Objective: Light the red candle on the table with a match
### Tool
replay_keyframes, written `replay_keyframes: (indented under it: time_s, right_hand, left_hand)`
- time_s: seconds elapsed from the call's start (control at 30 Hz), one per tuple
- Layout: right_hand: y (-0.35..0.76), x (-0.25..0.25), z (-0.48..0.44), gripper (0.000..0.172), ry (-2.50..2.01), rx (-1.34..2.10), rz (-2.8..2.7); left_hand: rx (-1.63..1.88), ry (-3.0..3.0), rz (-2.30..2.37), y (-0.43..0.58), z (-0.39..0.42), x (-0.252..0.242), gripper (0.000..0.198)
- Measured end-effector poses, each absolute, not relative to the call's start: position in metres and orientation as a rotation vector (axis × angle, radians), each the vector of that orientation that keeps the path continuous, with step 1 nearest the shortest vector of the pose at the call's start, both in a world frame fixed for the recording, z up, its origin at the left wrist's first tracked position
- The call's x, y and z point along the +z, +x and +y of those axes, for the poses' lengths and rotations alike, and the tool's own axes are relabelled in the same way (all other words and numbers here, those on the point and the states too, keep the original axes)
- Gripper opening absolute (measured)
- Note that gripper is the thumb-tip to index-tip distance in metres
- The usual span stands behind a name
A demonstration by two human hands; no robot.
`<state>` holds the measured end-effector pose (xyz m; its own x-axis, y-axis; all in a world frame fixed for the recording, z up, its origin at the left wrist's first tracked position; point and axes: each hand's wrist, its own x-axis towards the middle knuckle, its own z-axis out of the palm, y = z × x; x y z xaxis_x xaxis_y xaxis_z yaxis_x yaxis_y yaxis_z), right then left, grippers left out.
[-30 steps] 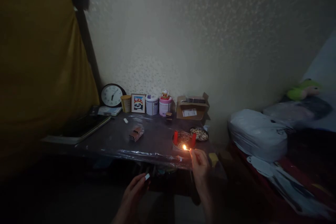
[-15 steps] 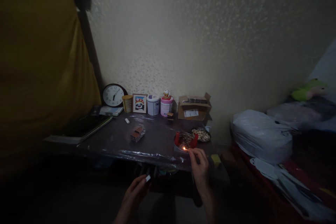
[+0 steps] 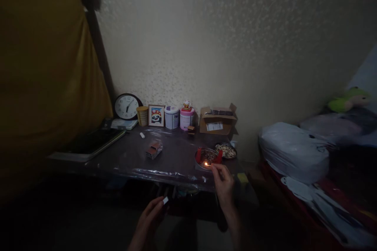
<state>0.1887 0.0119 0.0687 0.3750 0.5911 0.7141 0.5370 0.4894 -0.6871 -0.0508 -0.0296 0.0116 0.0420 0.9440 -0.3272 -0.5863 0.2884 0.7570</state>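
My right hand (image 3: 223, 183) pinches a burning match (image 3: 208, 164) whose small flame sits over a round metal dish (image 3: 206, 158) at the table's front right. Two short red candles (image 3: 218, 157) stand in that dish, one at its left rim and one at its right. My left hand (image 3: 150, 216) hovers lower, in front of the table edge, gripping a small matchbox (image 3: 165, 200) with a pale end. Behind the candle dish lies a second dish of matchsticks (image 3: 225, 150).
On the plastic-covered table (image 3: 173, 157) lie a wrapped brown packet (image 3: 153, 150), a wall clock (image 3: 126, 106), a small framed picture (image 3: 156, 115), tins (image 3: 171, 117), a cardboard box (image 3: 217, 121) and books (image 3: 91, 143). A white bag (image 3: 294, 151) lies on the bed to the right. A yellow curtain (image 3: 44, 70) hangs at left.
The match flame has shrunk and moved slightly back over the dish. My right hand has lifted a little toward the candles. My left hand has barely moved.
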Motion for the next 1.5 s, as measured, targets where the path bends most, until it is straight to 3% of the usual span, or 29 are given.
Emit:
replay_keyframes:
  time_s: [0.3, 1.5]
  right_hand:
    - [0.187, 0.071, 0.020, 0.019, -1.099, 0.330, -1.092]
    - [0.191, 0.078, 0.083, 0.022, -1.129, 0.260, -1.127]
  left_hand:
    - [1.187, 0.476, 0.895, -0.055, -0.025, 0.004, 0.032]
    - [1.189, 0.444, 0.920, -0.057, -0.021, 0.000, 0.039]
